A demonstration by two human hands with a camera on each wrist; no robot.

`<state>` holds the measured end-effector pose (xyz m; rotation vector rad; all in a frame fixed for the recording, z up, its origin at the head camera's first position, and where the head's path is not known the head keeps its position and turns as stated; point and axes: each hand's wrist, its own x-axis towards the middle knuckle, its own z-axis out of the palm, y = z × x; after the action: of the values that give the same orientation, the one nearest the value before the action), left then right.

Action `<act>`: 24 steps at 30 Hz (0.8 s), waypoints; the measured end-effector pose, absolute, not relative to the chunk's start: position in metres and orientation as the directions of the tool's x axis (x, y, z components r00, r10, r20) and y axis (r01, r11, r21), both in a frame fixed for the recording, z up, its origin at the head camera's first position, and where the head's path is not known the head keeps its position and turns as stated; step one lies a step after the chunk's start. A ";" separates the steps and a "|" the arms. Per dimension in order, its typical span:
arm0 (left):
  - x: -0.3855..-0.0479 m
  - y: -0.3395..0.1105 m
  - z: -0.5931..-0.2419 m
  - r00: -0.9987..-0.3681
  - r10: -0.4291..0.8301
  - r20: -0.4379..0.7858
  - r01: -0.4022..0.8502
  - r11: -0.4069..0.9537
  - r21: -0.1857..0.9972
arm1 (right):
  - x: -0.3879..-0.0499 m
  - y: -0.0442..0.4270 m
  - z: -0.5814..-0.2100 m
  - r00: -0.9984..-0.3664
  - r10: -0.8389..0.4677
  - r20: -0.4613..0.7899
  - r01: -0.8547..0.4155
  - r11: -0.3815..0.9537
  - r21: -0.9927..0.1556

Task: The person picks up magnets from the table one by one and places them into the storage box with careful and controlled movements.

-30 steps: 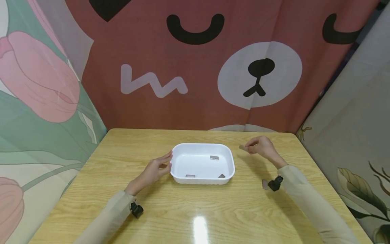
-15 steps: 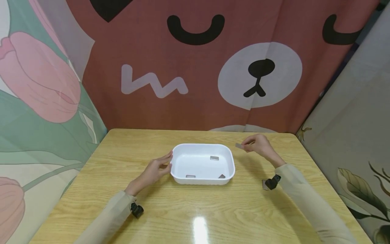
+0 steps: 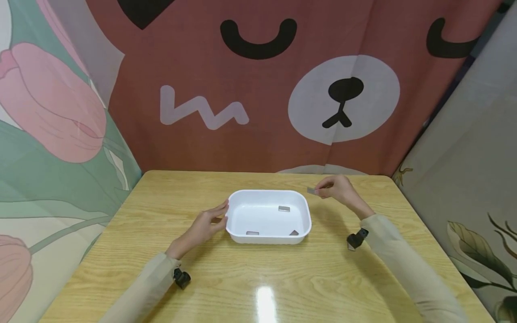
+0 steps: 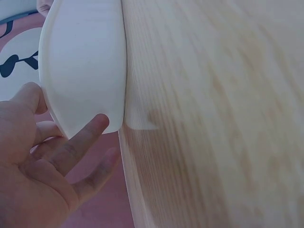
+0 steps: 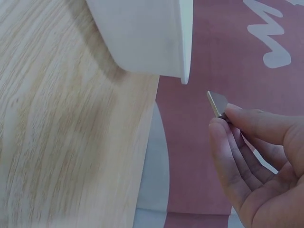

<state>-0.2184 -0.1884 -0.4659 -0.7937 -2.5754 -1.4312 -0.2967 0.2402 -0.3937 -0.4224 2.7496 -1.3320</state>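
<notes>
A white tub [image 3: 266, 240] stands between the two hands, on a wooden table [image 3: 226, 287]. Three thin gray bits lie in it. The back bit [image 3: 284, 209] is closer to the right hand [image 3: 338, 188]. The front bit [image 3: 252, 233] is closer to the left hand [image 3: 203, 225]. The corner bit [image 3: 294, 233] is on the right hand's side, partly hidden by the tub's front wall. The left hand has its fingers spread, touching the tub's end. The right hand pinches a shiny gray bit [image 3: 311, 190] up in the air, just beside the tub. One more bit, the table bit [image 3: 351, 248], peeks out under the right wrist's black camera [image 3: 355, 238].
</notes>
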 end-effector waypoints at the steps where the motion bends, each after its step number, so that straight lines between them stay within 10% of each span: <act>1: -0.219 -0.189 -0.467 -0.861 0.397 0.317 0.479 0.425 0.768 | -0.297 0.239 -0.393 -0.961 -0.269 0.068 -0.219 0.585 -0.781; 24: -0.209 -0.183 -0.449 -0.856 0.404 0.323 0.488 0.422 0.764 | -0.299 0.217 -0.385 -0.943 -0.327 0.066 -0.249 0.558 -0.791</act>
<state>-0.2090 -0.1832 -0.4488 -0.8096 -2.5721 -1.4298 -0.2989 0.2174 -0.3854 -0.4998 2.6939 -1.3467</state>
